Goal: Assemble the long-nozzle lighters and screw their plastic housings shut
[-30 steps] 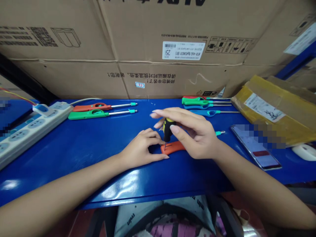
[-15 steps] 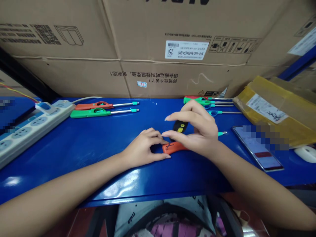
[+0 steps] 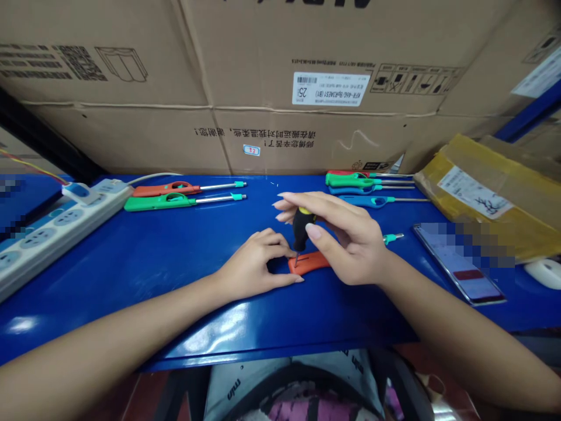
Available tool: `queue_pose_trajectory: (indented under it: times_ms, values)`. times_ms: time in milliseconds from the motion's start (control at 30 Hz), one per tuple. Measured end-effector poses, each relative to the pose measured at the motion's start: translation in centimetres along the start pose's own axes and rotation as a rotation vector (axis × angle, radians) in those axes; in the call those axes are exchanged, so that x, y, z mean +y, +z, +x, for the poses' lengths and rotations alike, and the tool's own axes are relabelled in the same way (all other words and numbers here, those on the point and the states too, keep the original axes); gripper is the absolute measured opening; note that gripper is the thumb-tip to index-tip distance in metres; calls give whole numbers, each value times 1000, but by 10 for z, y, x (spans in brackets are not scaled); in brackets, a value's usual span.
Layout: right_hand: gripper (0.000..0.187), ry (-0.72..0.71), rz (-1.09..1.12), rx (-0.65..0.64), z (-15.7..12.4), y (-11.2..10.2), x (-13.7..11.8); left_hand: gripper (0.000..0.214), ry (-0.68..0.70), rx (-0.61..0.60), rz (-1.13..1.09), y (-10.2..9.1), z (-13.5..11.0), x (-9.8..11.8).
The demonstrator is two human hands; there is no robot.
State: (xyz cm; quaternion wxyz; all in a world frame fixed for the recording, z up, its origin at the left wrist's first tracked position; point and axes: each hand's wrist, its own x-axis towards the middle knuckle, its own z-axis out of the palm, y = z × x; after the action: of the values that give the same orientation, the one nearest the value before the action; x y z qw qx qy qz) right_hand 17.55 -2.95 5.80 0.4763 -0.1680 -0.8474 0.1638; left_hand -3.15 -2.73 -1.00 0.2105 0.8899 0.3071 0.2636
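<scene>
An orange gas lighter (image 3: 310, 263) lies on the blue table, its handle end toward my left hand. The thumb and forefinger of my left hand (image 3: 258, 263) close about that end from either side. My right hand (image 3: 350, 240) holds a short screwdriver (image 3: 302, 225) with a black and yellow handle between thumb and fingers. It stands nearly upright, with the tip down on the lighter's handle near its left end. My right hand hides the middle of the lighter; its metal tip with a teal piece (image 3: 393, 238) shows beyond.
An orange lighter (image 3: 166, 189) and a green lighter (image 3: 162, 202) lie at the back left beside a white power strip (image 3: 65, 225). Several more lighters (image 3: 353, 182) lie at the back right. A phone (image 3: 456, 263), a yellow package (image 3: 482, 187) and a cardboard box (image 3: 144, 137) surround the workspace.
My right hand has swung the screwdriver from tilted above the lighter to nearly upright, its tip now on the handle. My left hand has stayed put.
</scene>
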Motion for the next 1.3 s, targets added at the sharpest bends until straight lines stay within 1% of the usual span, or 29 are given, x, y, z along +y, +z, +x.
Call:
queue_pose_trajectory:
  times_ms: [33, 67, 133, 200, 267, 333, 367, 433, 533, 567, 600, 700, 733, 867, 900, 967, 1033, 1067, 1200, 1300]
  values:
    - [39, 27, 25, -11, 0, 0, 0, 32, 0, 2, 0, 0, 0, 0]
    - [36, 30, 16, 15, 0, 1, 0, 33, -4, 2, 1, 0, 0, 0]
    - [30, -19, -79, 108, 0, 2, 2, 34, -13, -1, 4, 1, 0, 0]
    - [30, -71, -171, 138, 0, 2, 4, 35, -21, -4, 14, 1, 0, 1]
    - [32, -85, -153, 60, 0, 2, 4, 34, -19, -1, 19, 1, -1, 1]
    - [39, -64, -65, -27, 1, 1, 1, 32, -16, -4, 16, 0, -1, 1]
    - [41, -54, -33, -42, 1, 0, 0, 32, -15, -4, 14, 0, -1, 2]
    - [38, -51, -48, -12, 2, 0, -1, 31, -20, -5, 15, 0, -1, 2]
    - [31, -106, -201, 71, 0, -1, 0, 33, -28, -7, 15, 0, -1, 2]
    - [31, -128, -236, 66, 0, -1, 0, 33, -26, -7, 11, 0, -1, 2]
    - [33, -138, -251, 36, -1, -2, 1, 33, -21, -6, 6, 0, -1, 1]
    - [44, -115, -194, -73, -2, -3, 3, 33, 0, 9, -10, 1, -1, 0]
    - [44, -97, -172, -75, -2, -3, 3, 33, 1, 13, -13, 1, -1, 0]
    - [28, -87, -195, 22, 0, -3, 5, 33, -18, -5, -4, 0, -1, 2]
    - [28, -93, -211, 17, 0, -3, 4, 34, -22, -13, 2, 0, -1, 2]
    - [31, -84, -208, -39, 1, -5, 2, 33, -25, -20, 13, -1, -1, 3]
    - [33, -49, -168, -94, 1, -6, 0, 29, -24, -13, 19, -1, -1, 3]
    - [33, -31, -142, -100, 1, -7, -1, 28, -23, -5, 22, -1, -1, 3]
    - [29, -27, -96, -47, 1, -5, -3, 26, -19, 22, 44, 0, -2, 4]
    - [28, -60, -111, -49, 1, -3, -5, 24, -13, 26, 32, 0, -2, 5]
